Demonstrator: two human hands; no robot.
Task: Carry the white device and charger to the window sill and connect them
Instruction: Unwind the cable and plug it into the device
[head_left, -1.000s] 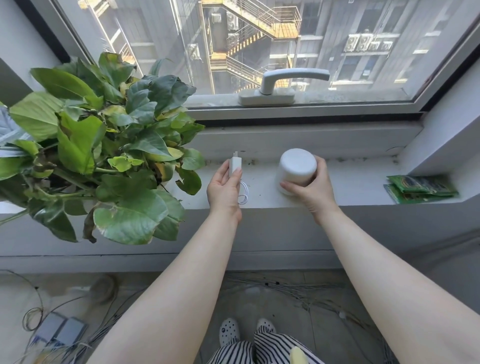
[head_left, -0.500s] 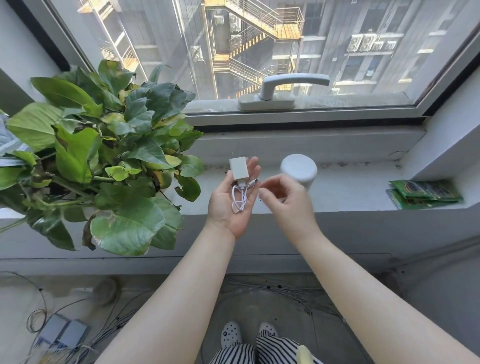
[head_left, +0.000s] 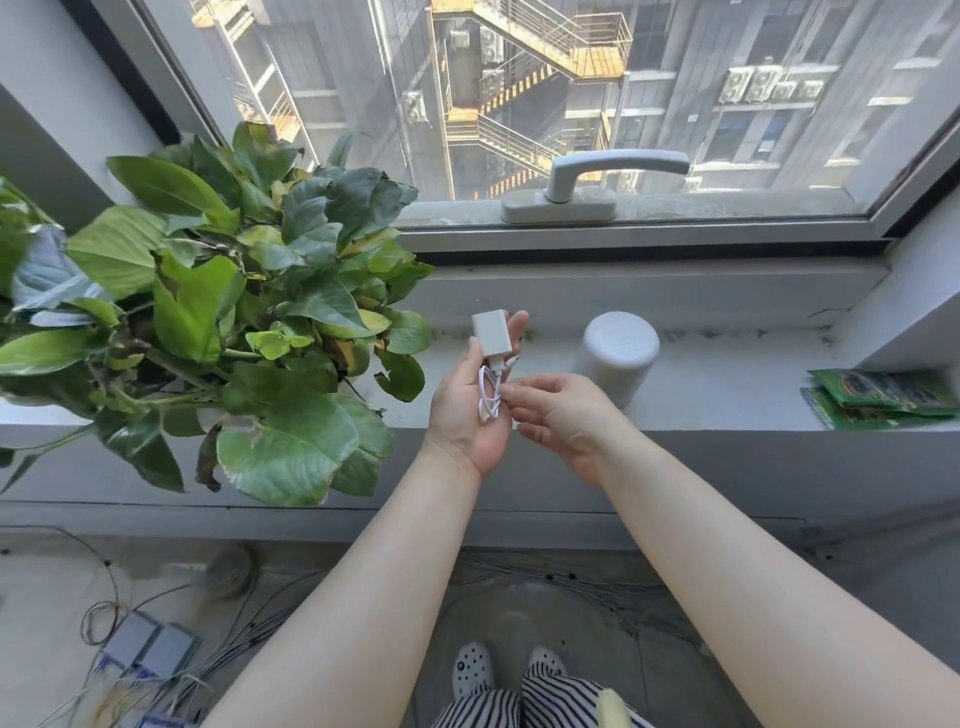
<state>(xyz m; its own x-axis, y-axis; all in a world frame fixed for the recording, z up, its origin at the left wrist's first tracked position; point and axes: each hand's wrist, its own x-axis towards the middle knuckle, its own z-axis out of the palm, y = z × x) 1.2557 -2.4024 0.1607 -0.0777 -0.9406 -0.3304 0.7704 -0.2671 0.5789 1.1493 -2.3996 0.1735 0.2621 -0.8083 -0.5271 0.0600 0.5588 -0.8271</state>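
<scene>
The white cylindrical device (head_left: 619, 353) stands upright on the grey window sill (head_left: 727, 379), untouched by either hand. My left hand (head_left: 475, 410) lies palm up in front of the sill and holds the white charger (head_left: 492, 332), its block resting on the fingertips. The charger's thin white cable (head_left: 489, 397) is coiled in that palm. My right hand (head_left: 563, 415) is just right of the left one, and its thumb and forefinger pinch the cable. The device stands behind my right hand, a little to its right.
A large leafy plant (head_left: 218, 322) fills the sill's left side, close to my left hand. Green packets (head_left: 883, 397) lie at the sill's right end. The window handle (head_left: 597, 182) is above. Loose wires (head_left: 171, 649) cover the floor below.
My right hand left the device standing on the sill and came over to the cable. My left hand lifted the charger, turned palm up and drew back from the sill.
</scene>
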